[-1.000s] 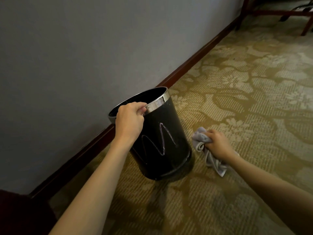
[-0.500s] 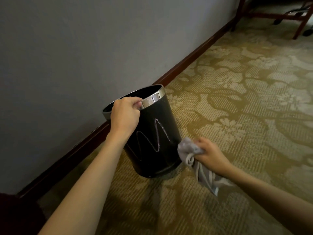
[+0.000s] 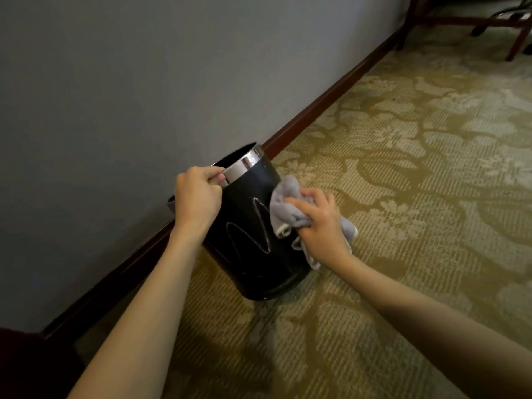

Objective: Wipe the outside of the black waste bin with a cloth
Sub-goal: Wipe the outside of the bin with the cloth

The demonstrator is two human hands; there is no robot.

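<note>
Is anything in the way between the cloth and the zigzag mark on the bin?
Nothing visible. The right hand already holds the cloth against the bin, right beside the zigzag mark.

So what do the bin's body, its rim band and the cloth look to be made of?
Black waste bin body: smooth, dark and slightly glossy, probably plastic or coated metal; hard to say which. Rim band: polished metal by its bright mirror-like reflections. Cloth: soft grey fabric, maybe microfibre, bunching in folds under the right hand.
</note>
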